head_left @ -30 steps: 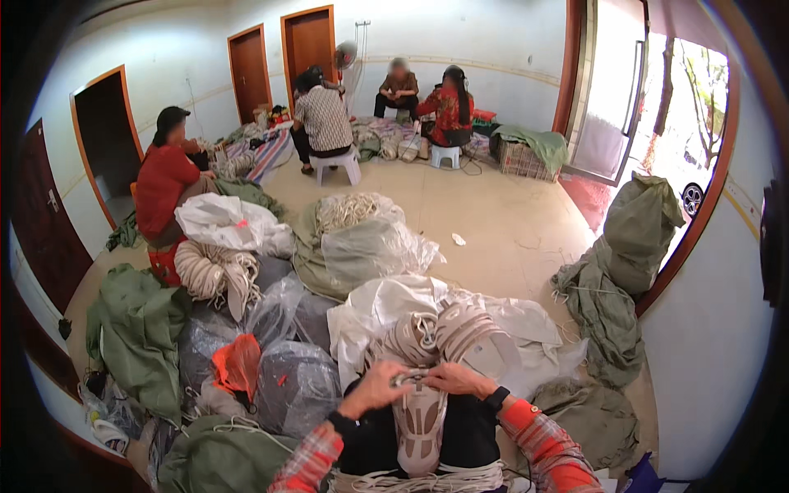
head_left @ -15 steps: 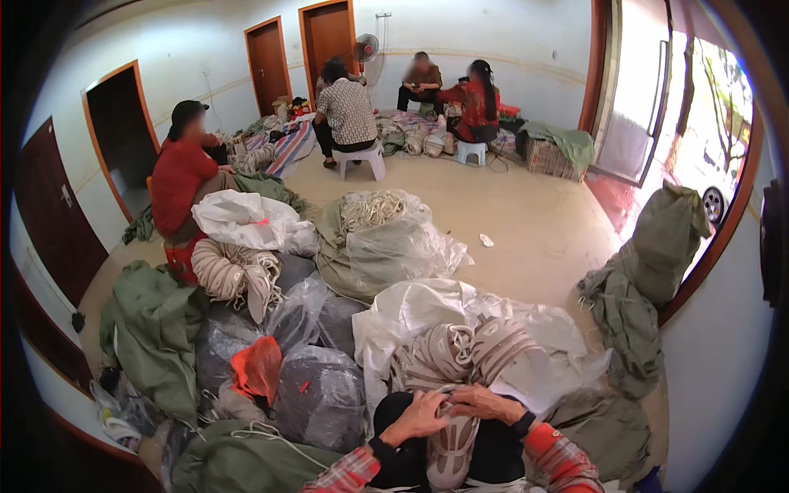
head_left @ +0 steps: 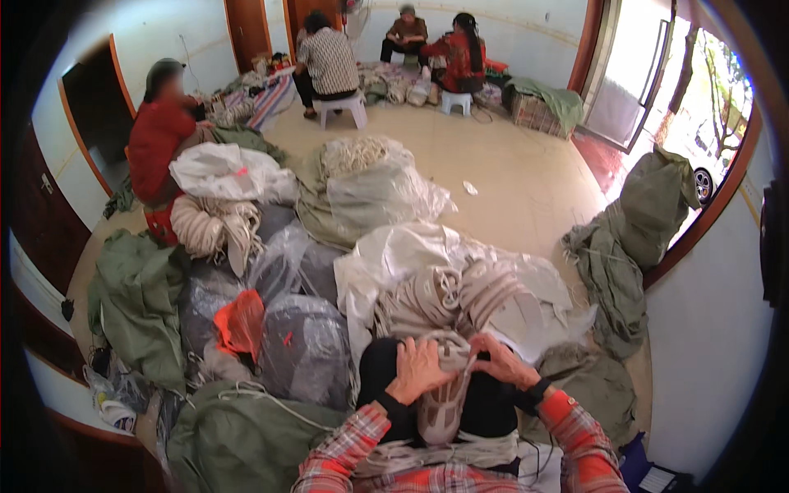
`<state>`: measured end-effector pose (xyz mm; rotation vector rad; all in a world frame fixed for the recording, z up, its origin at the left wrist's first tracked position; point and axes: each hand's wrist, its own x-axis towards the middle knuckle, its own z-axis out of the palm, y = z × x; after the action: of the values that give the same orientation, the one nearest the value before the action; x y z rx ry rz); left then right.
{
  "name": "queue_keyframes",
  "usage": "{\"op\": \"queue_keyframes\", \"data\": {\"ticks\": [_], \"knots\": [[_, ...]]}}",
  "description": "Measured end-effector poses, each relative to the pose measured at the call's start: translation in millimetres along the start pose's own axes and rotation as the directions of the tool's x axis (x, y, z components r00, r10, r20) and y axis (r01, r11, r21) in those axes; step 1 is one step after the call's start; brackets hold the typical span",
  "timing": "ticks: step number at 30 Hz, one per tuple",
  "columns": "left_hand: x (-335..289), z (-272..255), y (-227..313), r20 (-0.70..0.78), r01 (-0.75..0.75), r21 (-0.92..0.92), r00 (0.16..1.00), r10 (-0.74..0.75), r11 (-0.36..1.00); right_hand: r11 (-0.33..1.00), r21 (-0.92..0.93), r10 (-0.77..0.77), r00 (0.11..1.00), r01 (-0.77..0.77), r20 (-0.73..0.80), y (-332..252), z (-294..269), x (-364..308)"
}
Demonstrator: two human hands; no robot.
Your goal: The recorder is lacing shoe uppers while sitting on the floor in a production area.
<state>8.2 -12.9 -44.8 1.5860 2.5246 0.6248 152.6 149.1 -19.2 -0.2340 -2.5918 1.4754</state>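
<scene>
A beige and brown shoe upper (head_left: 440, 411) stands between my knees, on my black trousers, with its toe toward me. My left hand (head_left: 421, 370) grips its left side near the opening. On the opposite side, the thumb and fingers of my right hand (head_left: 500, 361) are pinched together on a thin pale strip that looks like a shoelace, close to the upper's opening. The fingertips partly hide it. Just beyond my hands, stacked bundles of similar shoe uppers (head_left: 419, 300) lie on a white sack (head_left: 386, 246). Pale laces (head_left: 411, 456) lie across my lap.
Clear plastic bags of dark goods (head_left: 304, 361), an orange bag (head_left: 240, 322) and green sacks (head_left: 136, 304) crowd my left. More green sacks (head_left: 612, 296) lean by the open doorway at right. Several people sit farther off, one in red (head_left: 160, 144) at left.
My hands have moved apart from their close position over the shoe upper's opening, the right one now drawing a pale strip to the side. The view has tilted downward, showing more of my lap.
</scene>
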Motion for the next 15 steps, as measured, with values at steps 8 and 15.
{"op": "queue_keyframes", "data": {"ticks": [8,15], "knots": [[24,-12,14,-0.046,0.110,0.105,0.993,-0.106,0.988,0.990,-0.073,-0.122,0.993,0.122,0.005,1,-14,34],[3,0,24,0.014,0.107,0.008,0.994,-0.107,0.994,0.983,-0.164,-0.095,0.995,0.088,-0.038,6,-7,1]]}}
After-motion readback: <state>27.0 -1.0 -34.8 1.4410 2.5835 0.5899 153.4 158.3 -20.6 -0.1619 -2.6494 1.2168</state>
